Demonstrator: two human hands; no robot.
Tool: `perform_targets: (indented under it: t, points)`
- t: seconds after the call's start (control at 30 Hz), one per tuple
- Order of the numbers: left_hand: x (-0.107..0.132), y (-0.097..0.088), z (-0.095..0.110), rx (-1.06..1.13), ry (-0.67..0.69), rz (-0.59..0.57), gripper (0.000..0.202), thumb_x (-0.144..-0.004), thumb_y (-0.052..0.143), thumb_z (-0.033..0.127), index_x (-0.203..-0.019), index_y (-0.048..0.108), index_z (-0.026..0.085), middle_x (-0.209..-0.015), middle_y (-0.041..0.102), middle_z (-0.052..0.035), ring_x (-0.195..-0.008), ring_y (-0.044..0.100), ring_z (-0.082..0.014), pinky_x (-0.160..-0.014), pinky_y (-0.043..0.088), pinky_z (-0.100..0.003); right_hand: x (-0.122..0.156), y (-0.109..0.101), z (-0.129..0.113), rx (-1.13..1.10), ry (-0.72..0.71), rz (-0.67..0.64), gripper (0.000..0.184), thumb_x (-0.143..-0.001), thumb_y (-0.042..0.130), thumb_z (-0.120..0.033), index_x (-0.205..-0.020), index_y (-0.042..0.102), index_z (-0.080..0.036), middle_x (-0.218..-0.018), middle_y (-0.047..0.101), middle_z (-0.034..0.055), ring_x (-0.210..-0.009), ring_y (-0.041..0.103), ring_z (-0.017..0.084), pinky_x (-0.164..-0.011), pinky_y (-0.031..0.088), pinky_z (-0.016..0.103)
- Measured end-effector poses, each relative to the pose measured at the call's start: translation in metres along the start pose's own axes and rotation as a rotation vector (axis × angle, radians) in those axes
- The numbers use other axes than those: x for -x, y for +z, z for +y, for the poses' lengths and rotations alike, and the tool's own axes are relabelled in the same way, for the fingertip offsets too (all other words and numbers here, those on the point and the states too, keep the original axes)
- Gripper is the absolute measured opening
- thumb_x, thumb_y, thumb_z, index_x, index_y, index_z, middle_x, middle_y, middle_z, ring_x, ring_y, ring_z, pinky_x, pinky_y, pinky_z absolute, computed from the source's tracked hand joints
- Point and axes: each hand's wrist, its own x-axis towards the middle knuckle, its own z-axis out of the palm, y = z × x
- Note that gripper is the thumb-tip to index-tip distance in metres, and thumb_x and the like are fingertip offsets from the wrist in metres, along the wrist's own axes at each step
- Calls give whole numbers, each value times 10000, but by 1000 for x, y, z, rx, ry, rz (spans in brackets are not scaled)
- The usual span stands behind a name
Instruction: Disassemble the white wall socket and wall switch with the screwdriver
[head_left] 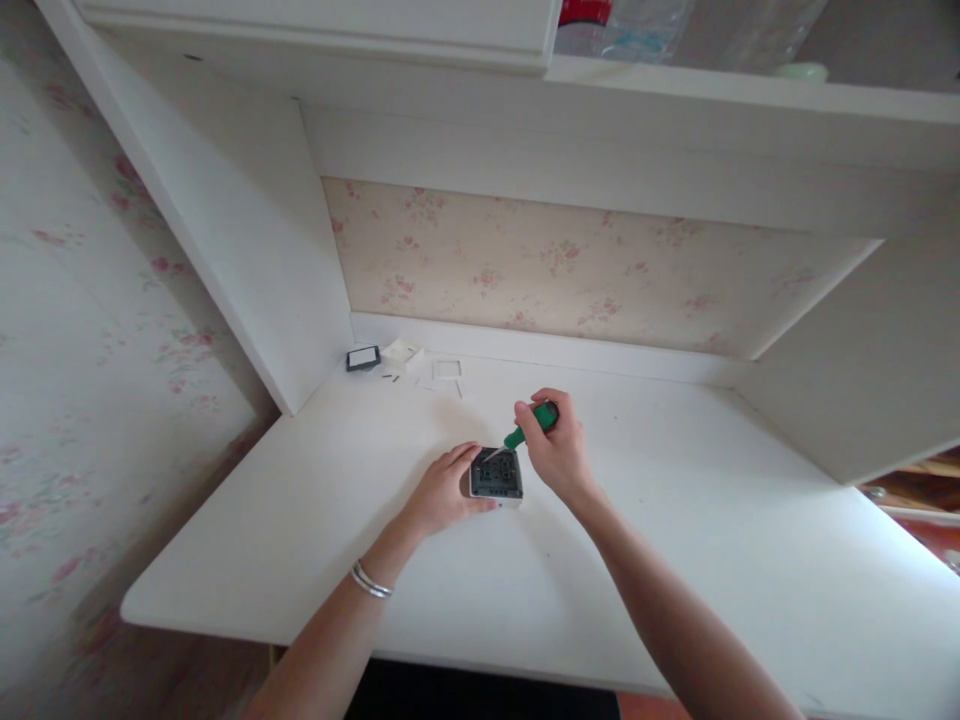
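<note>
A small square box [496, 480], looking like an electrical wall switch or socket with a white casing and a dark inner face turned up, sits on the white desk. My left hand [448, 488] grips it from the left side, fingers at the far edge and thumb at the near edge. In my right hand [559, 450] is a screwdriver [534, 424] with a green and black handle. Its metal shaft slants down to the left, and the tip is at the upper left part of the dark face. Whether the tip sits in a screw is too small to tell.
At the desk's back left lie a dark-framed plate [363, 358], a white open box [403, 352], a thin white frame [448, 370] and several small bits. White side panels bound the desk [720, 540]. Overhead, a shelf [750, 95] holds clear plastic items.
</note>
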Motion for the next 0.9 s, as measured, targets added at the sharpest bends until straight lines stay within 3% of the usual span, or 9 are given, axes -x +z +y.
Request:
perform_targets:
  t: [0.43,0.9]
  points:
    - [-1,1,-3,-9,-10,11,821,-651,686,577,-1344,403,238,-1411,404,-57,-1299,358,-265,-1092,280,-377,-3,3,-18,269,-121,-133,257,-841,489,-489,-920,496,-244,-666,585,-27,-589,597,147,-589,410,241]
    - [-1,-2,2,23,-32,-5,837,-632,704,565,-1345,410,241,-1411,407,-63,-1301,351,-284,-1087,280,-396,5,-1,-26,291,-96,-149,230,-855,473,-477,-903,476,-252,-684,572,-33,-580,562,134,-584,390,225]
